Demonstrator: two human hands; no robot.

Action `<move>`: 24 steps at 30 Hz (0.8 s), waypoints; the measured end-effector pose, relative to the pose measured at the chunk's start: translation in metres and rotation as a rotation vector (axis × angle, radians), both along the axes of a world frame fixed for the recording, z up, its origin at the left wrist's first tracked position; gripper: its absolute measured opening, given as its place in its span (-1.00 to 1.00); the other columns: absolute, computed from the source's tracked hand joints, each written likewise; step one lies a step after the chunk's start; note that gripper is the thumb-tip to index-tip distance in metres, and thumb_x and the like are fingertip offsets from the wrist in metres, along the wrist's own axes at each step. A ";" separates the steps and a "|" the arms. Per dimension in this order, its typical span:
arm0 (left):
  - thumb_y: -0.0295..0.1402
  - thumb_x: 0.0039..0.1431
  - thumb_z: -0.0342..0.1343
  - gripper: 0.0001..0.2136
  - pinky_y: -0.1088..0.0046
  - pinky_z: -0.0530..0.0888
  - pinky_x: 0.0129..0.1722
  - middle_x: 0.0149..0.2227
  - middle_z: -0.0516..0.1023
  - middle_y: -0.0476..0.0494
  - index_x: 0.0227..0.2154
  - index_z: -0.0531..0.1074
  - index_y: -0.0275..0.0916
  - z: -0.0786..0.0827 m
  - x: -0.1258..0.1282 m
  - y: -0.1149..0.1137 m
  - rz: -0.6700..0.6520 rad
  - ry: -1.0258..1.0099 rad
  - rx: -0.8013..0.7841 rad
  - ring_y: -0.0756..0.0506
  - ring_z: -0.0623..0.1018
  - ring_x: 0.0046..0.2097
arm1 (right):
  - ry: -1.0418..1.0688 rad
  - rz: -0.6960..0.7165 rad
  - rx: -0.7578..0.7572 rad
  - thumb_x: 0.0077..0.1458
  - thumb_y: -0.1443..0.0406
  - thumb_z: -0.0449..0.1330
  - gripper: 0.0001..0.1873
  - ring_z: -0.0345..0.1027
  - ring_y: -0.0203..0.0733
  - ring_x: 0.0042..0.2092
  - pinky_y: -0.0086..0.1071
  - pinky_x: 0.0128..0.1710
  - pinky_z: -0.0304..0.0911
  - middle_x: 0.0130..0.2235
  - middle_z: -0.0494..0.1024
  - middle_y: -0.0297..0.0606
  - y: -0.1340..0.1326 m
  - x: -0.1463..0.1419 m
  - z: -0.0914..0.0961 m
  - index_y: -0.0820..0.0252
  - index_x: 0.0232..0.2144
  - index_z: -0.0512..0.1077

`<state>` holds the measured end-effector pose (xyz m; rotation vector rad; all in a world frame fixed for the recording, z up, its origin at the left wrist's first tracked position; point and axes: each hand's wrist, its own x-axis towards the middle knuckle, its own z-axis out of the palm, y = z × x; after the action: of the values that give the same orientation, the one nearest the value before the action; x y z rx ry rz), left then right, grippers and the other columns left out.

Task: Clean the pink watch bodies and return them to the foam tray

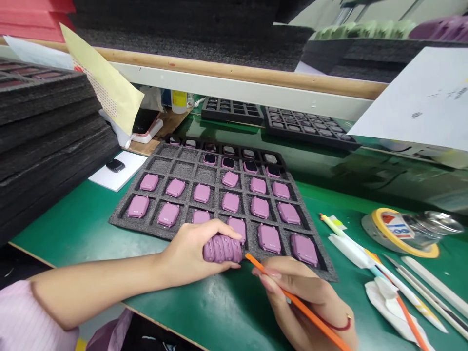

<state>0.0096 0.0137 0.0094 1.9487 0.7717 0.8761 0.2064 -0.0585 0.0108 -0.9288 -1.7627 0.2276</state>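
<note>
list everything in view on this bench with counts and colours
green bench mat: 1, green, under everything
dark grey foam tray with square cells: 1, dark grey, centre of the mat
pink plastic cases: about 15 back-up, pink, in the tray cells
stack of black foam trays: 1 stack, black, far left
black slotted trays: 2, black, beyond the foam tray
small black device: 1, black, on white paper, left of the tray
yellow-rimmed tape roll: 1, yellow, right
crumpled white tissue: 1, white, lower right
loose orange stick: 1, orange, lower right
left hand: holds a pink ribbed case over the tray
right hand: holds an orange stick
</note>
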 end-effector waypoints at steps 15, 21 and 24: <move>-0.38 0.08 0.34 -0.70 0.42 0.59 -0.01 -0.07 0.70 -0.07 -0.10 0.51 -0.17 0.002 0.000 0.000 -0.021 0.018 0.013 -0.11 0.69 -0.05 | -0.291 -0.069 0.072 0.17 0.58 0.12 -0.77 0.43 -0.34 -0.42 -0.50 -0.46 0.39 -0.35 0.56 -0.23 -0.006 -0.007 -0.003 0.18 -0.25 0.32; -0.38 0.08 0.35 -0.69 0.47 0.58 -0.02 -0.08 0.69 -0.06 -0.10 0.51 -0.19 0.002 0.002 0.000 -0.009 0.025 0.024 -0.08 0.69 -0.06 | -0.302 -0.102 0.061 0.22 0.55 0.12 -0.78 0.40 -0.34 -0.43 -0.50 -0.49 0.36 -0.37 0.55 -0.27 -0.007 -0.008 -0.003 0.13 -0.26 0.30; -0.39 0.08 0.35 -0.70 0.45 0.59 -0.03 -0.08 0.69 -0.06 -0.10 0.51 -0.18 0.003 0.002 0.000 -0.009 0.033 0.017 -0.09 0.69 -0.05 | -0.302 -0.092 0.062 0.22 0.55 0.11 -0.78 0.41 -0.34 -0.43 -0.49 -0.49 0.36 -0.36 0.55 -0.26 -0.006 -0.008 -0.002 0.13 -0.26 0.30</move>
<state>0.0115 0.0136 0.0119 1.9848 0.7768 0.8494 0.1985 -0.0643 0.0088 -1.0380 -1.9840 -0.0297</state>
